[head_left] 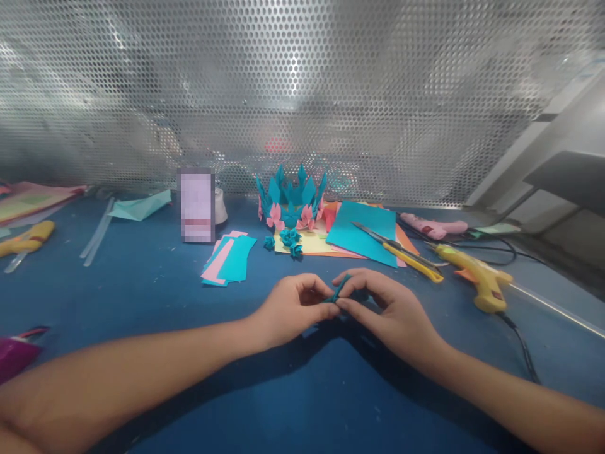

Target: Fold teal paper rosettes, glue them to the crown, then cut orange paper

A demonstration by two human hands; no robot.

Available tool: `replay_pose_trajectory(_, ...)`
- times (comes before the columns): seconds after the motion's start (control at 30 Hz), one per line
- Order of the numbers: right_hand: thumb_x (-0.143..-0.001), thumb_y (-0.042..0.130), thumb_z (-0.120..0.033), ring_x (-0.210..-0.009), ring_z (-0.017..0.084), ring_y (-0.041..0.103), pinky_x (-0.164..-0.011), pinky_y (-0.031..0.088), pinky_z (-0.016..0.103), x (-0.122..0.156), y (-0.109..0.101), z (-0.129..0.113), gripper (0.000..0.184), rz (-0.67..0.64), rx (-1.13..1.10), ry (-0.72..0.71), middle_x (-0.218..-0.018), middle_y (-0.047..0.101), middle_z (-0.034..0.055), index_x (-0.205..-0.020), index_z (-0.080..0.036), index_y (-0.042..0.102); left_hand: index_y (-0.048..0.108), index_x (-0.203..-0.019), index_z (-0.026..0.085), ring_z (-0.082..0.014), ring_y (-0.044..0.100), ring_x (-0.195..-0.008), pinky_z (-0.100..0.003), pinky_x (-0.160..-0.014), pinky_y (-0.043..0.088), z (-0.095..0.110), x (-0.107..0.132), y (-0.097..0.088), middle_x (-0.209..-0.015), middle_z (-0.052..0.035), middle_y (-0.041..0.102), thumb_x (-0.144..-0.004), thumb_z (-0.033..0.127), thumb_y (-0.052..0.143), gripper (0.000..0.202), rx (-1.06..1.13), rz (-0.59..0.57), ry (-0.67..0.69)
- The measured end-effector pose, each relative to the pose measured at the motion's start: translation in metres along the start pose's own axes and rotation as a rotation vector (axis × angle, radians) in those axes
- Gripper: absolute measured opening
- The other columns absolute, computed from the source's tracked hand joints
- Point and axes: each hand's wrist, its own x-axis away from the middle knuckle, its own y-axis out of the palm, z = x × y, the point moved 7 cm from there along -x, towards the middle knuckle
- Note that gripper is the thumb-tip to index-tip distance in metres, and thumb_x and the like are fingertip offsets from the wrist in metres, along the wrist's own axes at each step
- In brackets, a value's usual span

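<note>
My left hand (293,309) and my right hand (385,312) meet over the blue table (142,296), fingertips pinched together on a small folded teal paper piece (339,291). Both hands are closed on it. Behind them stands a teal paper crown with pink flowers (290,198), and small teal paper flowers (289,239) lie in front of it. Cut strips of teal and pink paper (229,258) lie to the left of my hands.
A teal sheet (362,232), yellow-handled scissors (401,252), a yellow glue gun (482,280) and a pink glue gun (432,226) lie at right with cables. A yellow tool (26,239) and paper lie at far left. A perforated metal wall (302,94) closes the back.
</note>
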Motion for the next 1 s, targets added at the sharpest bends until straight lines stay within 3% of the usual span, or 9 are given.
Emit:
replay_pose_trajectory(0.27,-0.079,0.058,-0.024,-0.090,0.021,0.063,-0.080,0.050,0.035,0.001,0.002,0.001,0.008,-0.021,-0.006,0.014,-0.087,0.068,0.0047,-0.072,-0.022,0.059,0.057,-0.070,0.013,-0.0112,0.063,-0.064,-0.025,-0.065,0.048,0.000,0.001,0.000,-0.065,0.0003,0.066,-0.055,0.030,0.081,0.033,0.067,0.022,-0.086)
replay_pose_trajectory(0.63,-0.080,0.056,-0.024,-0.084,0.019,0.063,-0.076,0.051,0.033,0.000,0.002,0.004,0.005,-0.018,-0.024,0.040,-0.084,0.067,0.0043,-0.077,-0.021,0.059,0.056,-0.072,0.013,-0.0109,0.064,-0.066,-0.024,-0.066,0.050,0.000,0.000,-0.002,-0.065,-0.0002,0.065,-0.068,0.037,0.073,0.030,0.032,0.018,-0.020)
replay_pose_trajectory(0.87,-0.082,0.056,-0.035,-0.079,0.017,0.061,-0.071,0.053,0.031,0.000,0.001,0.019,0.016,0.014,-0.298,0.188,-0.085,0.061,0.0040,-0.087,-0.021,0.054,0.055,-0.069,0.012,-0.0109,0.064,-0.063,-0.025,-0.066,0.051,0.000,-0.001,-0.005,-0.062,0.0009,0.064,-0.068,0.028,0.073,0.024,0.021,0.067,-0.065)
replay_pose_trajectory(1.0,-0.079,0.059,-0.037,-0.076,0.015,0.059,-0.070,0.052,0.028,-0.001,0.000,0.026,0.019,0.023,-0.333,0.231,-0.081,0.057,0.0017,-0.087,-0.022,0.052,0.055,-0.069,0.012,-0.0114,0.065,-0.064,-0.025,-0.067,0.050,0.001,-0.001,-0.006,-0.063,-0.0003,0.065,-0.071,0.022,0.070,0.019,0.044,0.088,-0.099)
